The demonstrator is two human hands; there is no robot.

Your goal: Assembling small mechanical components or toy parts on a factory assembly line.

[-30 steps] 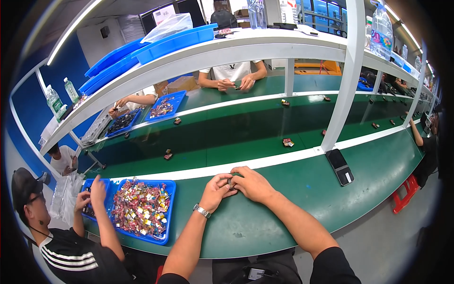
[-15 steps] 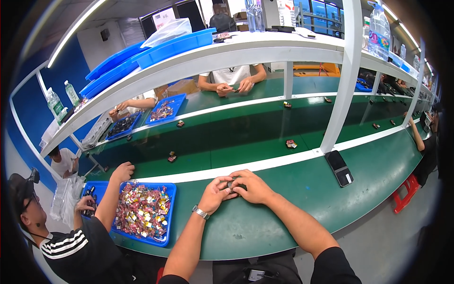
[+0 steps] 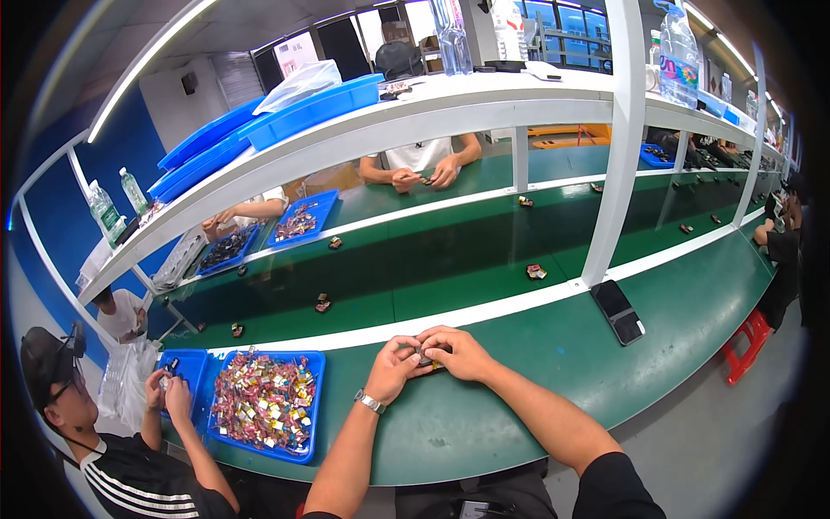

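Note:
My left hand [image 3: 393, 367] and my right hand [image 3: 453, 350] meet over the green table [image 3: 484, 415], fingertips pinched together on a small dark part [image 3: 425, 361] that is mostly hidden between them. A metal watch sits on my left wrist. To my left lies a blue tray [image 3: 264, 413] full of several small red, yellow and silver parts.
A black phone [image 3: 617, 310] lies by the white post [image 3: 612, 173]. Small assembled parts [image 3: 536, 272] dot the green conveyor belt. A seated co-worker's hands [image 3: 169, 387] hold a part beside a smaller blue tray. Another person's hands [image 3: 424, 177] work across the belt. A red stool [image 3: 745, 342] stands at right.
The co-worker at left has pulled the hand back out of the blue tray and now holds something in both hands. My hands stay together on the small part.

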